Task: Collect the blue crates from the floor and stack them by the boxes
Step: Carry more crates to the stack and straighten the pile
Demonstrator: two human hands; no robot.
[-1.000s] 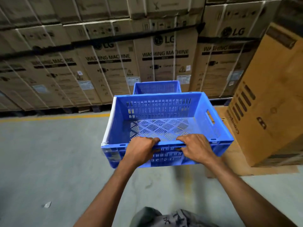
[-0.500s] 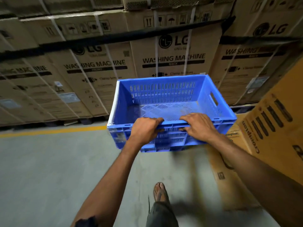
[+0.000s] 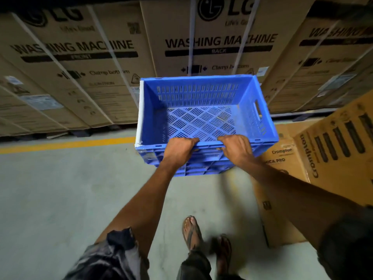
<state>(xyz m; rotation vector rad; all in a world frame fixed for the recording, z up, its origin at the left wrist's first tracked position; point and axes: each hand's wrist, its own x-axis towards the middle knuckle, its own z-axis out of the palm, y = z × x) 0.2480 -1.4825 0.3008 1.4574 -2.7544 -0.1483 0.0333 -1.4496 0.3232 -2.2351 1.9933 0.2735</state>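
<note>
Closer now to boxes (image 3: 212, 43), blue crate (image 3: 201, 104), near rim clamped by left hand (image 3: 179, 147) and right hand (image 3: 236, 147), perhaps atop another.

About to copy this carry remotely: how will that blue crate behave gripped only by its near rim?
Probably light: the blue crate is empty with slotted walls and floor. Likely stiff, since its rim looks straight under the left hand and right hand. Held by one edge, the far end may dip.
</note>
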